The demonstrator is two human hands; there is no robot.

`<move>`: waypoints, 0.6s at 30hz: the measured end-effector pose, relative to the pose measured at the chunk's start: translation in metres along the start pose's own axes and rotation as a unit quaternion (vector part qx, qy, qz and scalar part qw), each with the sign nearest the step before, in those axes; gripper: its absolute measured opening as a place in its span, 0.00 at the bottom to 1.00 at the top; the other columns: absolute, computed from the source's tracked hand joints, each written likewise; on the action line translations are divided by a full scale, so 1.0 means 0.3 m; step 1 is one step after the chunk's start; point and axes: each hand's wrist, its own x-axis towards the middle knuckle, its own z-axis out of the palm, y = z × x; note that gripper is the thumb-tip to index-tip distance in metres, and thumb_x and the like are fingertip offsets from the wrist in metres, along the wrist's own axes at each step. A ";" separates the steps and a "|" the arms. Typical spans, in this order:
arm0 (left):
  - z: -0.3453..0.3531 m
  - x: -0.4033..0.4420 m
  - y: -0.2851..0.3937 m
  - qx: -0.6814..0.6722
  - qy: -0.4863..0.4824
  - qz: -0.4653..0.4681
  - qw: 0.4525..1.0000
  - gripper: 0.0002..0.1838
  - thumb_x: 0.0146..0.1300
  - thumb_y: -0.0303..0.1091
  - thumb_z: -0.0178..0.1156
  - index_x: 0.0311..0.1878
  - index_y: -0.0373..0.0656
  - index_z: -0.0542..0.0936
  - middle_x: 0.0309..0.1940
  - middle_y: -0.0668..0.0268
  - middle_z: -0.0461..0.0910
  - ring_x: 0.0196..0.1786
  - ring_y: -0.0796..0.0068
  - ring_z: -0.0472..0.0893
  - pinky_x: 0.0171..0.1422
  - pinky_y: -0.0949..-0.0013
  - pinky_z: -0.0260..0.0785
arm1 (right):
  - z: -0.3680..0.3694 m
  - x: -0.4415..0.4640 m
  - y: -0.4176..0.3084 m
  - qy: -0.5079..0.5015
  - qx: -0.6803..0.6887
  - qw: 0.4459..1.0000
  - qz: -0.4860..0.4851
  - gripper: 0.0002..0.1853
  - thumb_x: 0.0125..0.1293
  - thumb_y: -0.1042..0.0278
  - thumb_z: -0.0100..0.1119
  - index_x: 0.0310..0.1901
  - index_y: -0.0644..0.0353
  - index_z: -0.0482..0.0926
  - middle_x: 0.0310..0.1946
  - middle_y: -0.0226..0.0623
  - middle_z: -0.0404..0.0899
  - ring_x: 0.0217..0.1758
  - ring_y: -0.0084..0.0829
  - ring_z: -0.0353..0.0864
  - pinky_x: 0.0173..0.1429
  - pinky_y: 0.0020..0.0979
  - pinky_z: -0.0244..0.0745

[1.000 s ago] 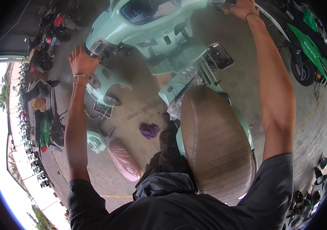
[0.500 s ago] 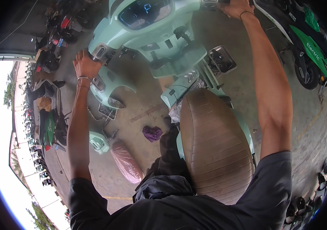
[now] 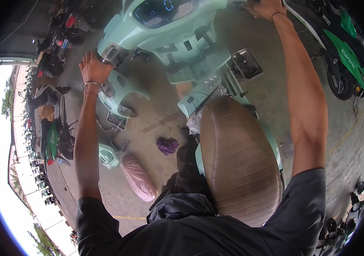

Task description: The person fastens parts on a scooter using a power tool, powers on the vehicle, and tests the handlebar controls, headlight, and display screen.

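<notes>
Left hand [image 3: 94, 68] and right hand [image 3: 269, 8] at opposite ends of a mint scooter's [image 3: 201, 32] handlebar

The left hand is curled around the left grip, just outboard of the silvery switch housing [image 3: 112, 53]; the grip itself is mostly hidden under the fingers. The right hand rests at the far right end of the bar, but the top edge crops it, so how tightly its fingers wrap cannot be told. The scooter stands ahead of the person, its front body between the two hands and its brown ribbed seat [image 3: 241, 162] nearer, between the forearms. The lit display [image 3: 163, 10] sits between the hands, its top cut off and its smaller markings too faint to read. The front wheel is out of sight. Left of the seat, a purple cloth [image 3: 167, 146] lies on the floor [image 3: 156, 123], near a pink-wrapped bundle [image 3: 138, 178] whose contents cannot be made out.
</notes>
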 end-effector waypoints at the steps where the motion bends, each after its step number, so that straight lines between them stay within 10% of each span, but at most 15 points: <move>1: -0.003 -0.002 0.004 -0.001 0.000 0.002 1.000 0.36 0.46 0.45 0.66 0.60 0.38 0.73 0.57 0.53 0.74 0.64 0.54 0.71 0.68 0.54 0.60 | -0.004 0.011 0.003 -0.026 -0.008 1.000 0.005 0.41 0.63 0.48 0.65 0.72 0.58 0.59 0.73 0.49 0.57 0.78 0.51 0.53 0.77 0.55 0.53; 8: -0.004 -0.016 0.014 -0.060 0.035 -0.054 0.996 0.38 0.44 0.41 0.70 0.61 0.41 0.71 0.56 0.55 0.70 0.64 0.52 0.69 0.69 0.53 0.60 | -0.040 0.058 -0.001 -0.109 -0.111 0.987 -0.030 0.47 0.64 0.41 0.60 0.75 0.62 0.53 0.74 0.51 0.56 0.78 0.50 0.55 0.78 0.52 0.54; 14: -0.001 -0.005 0.011 -0.041 0.092 -0.008 0.995 0.41 0.44 0.40 0.71 0.64 0.41 0.70 0.59 0.52 0.70 0.64 0.49 0.70 0.69 0.52 0.63 | -0.112 0.087 -0.042 -0.171 -0.086 0.981 -0.023 0.56 0.56 0.58 0.65 0.78 0.63 0.39 0.73 0.56 0.61 0.77 0.51 0.58 0.78 0.50 0.52; 18: -0.001 0.039 -0.033 -0.146 -0.086 -0.012 0.985 0.42 0.46 0.41 0.69 0.67 0.39 0.69 0.64 0.48 0.70 0.68 0.47 0.68 0.73 0.54 0.61 | -0.076 0.100 -0.047 -0.171 -0.146 0.971 -0.077 0.58 0.51 0.64 0.71 0.79 0.57 0.43 0.76 0.56 0.52 0.79 0.51 0.54 0.79 0.53 0.49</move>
